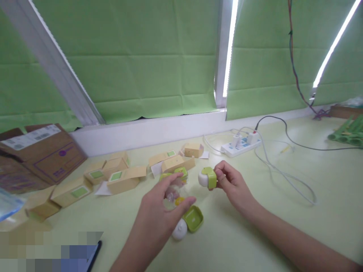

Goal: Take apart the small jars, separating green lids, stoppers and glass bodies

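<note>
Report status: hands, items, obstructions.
Left hand grips clear piece. Right hand holds green-white cap. Second cap under left hand; small boxes behind.

Small cartons (121,177) lie behind the hands, power strip (241,145) to their right, big box (39,151) far left.

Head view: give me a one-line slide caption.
Left hand grips a clear plastic piece, right hand holds a green-and-white gadget, above a table scattered with small cardboard boxes.
</note>
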`<state>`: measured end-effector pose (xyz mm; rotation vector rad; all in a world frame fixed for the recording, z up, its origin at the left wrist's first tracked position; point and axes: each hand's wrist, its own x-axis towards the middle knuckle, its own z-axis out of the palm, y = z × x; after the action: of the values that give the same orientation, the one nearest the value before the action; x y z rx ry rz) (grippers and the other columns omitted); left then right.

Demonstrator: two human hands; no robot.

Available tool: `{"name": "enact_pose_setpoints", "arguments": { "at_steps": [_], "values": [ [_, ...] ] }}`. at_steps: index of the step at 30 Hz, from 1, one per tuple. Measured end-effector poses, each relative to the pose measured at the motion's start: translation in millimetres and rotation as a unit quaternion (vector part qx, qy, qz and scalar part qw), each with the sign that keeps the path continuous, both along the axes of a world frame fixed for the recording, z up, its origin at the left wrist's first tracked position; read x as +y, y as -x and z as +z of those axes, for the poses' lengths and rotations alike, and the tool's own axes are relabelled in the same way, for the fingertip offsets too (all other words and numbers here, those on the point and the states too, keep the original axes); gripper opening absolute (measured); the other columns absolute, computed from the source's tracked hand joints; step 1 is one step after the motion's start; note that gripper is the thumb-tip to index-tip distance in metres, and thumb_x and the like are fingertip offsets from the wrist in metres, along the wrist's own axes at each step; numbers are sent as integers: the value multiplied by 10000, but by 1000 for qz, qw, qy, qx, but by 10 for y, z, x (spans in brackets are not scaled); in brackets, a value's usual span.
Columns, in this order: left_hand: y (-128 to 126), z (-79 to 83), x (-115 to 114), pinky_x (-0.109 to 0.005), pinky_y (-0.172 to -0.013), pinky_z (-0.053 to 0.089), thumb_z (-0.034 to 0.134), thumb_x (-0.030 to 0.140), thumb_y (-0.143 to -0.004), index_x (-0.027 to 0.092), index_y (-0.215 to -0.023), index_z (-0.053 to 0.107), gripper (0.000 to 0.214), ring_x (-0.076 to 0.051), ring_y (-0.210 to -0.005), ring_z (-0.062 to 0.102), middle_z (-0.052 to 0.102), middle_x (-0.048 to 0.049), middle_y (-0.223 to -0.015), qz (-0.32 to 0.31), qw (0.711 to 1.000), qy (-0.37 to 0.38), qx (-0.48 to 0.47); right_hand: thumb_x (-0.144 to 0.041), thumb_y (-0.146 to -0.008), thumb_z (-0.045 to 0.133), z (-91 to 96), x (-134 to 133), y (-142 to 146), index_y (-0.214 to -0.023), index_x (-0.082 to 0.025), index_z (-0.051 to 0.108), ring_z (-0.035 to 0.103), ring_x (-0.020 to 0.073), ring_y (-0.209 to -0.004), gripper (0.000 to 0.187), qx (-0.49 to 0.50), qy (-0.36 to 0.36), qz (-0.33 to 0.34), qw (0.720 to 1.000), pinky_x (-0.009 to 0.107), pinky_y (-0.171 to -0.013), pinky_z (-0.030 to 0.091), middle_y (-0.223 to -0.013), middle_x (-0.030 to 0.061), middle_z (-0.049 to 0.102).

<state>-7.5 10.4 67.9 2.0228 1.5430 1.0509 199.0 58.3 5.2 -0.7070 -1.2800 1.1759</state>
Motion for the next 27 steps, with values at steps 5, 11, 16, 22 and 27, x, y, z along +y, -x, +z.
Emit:
{"name": "enact_pose_setpoints", "arguments": {
  "at_steps": [5,11,16,22,27],
  "values": [
    [20,-30,26,-433,-919,495,716,302,-796,216,-1151,607,381,-250,-989,640,647,-80,-1130,10,999,-17,33,-570,-913,621,-58,26,52,-825,-221,507,537,131,-714,377,51,44,50,996,263,-636,551,-776,-37,517],
    [-121,-59,156,-449,-896,502,778,290,-746,166,-1112,652,407,-286,-966,656,715,-98,-1044,-8,995,38,94,-556,-869,690,-90,-14,132,-817,-216,516,573,126,-692,385,88,88,114,986,245,-591,555,-776,-33,559],
    [-188,-135,289,-484,-948,487,720,266,-786,166,-1085,681,318,-317,-1049,650,715,-120,-1109,-38,990,48,125,-562,-847,714,-58,14,107,-804,-222,506,577,120,-692,401,121,99,115,981,240,-608,558,-780,-39,570],
    [-138,-73,240,-556,-1008,449,715,327,-802,149,-1226,635,466,-361,-1159,617,690,-168,-1240,-34,991,34,127,-544,-852,718,-22,9,122,-798,-215,508,557,110,-680,395,142,104,119,977,213,-591,540,-767,-44,558],
    [-190,111,81,-459,-848,558,695,396,-836,196,-1186,665,404,-275,-931,691,747,-95,-1093,-35,995,-8,89,-494,-868,727,13,-83,159,-794,-202,530,519,83,-656,360,146,97,137,975,179,-620,511,-746,-54,534]
  ]
}}
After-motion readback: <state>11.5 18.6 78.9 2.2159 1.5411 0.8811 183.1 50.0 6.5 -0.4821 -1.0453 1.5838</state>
